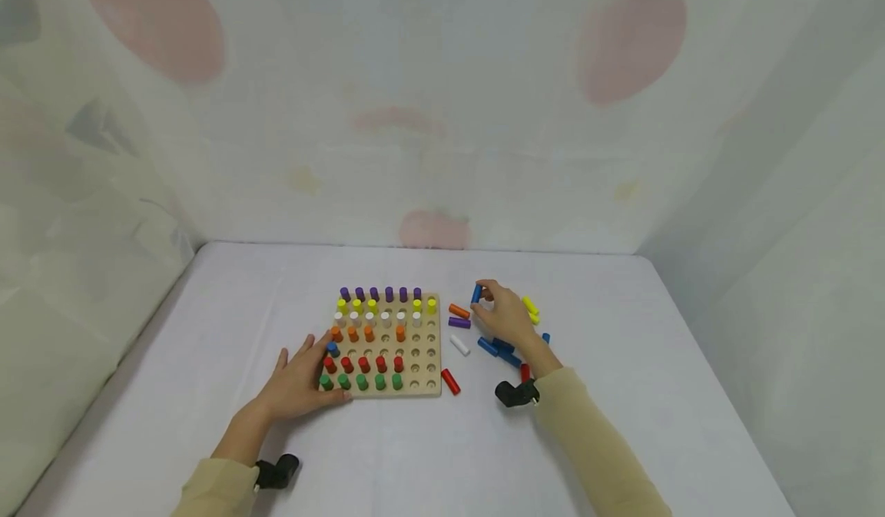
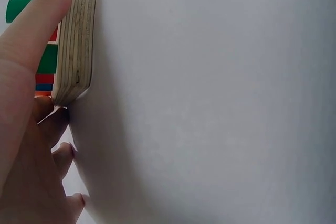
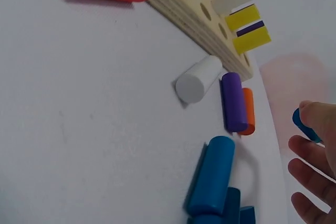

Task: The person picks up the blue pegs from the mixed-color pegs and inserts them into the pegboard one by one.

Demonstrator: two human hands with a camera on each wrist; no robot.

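In the head view, the board (image 1: 423, 391) lies flat on the white table (image 1: 387, 455), with pegs upright in coloured rows: purple at the far edge, then yellow, white, orange, a lone blue, red, and green nearest the person. The left hand (image 1: 297, 382) spreads at its near left corner, thumb along the near edge and fingers at the left side, steadying contact without a closed fist. The right hand (image 1: 508, 319), up from the table's loose pieces, pinches a blue peg (image 1: 476, 293) between thumb and fingertips, just right of the board's far corner. Orange (image 1: 459, 311), purple (image 1: 459, 323), white (image 1: 459, 345) and red (image 1: 451, 382) pegs lie between board and right arm. The left wrist view alone shows the board's layered side, the thumb tip on it and another finger touching the corner. The right wrist view shows the held peg mostly covered by the thumb, the other fingers loosely bent, and the blue pile (image 3: 211, 177) resting on the table, cut off below.
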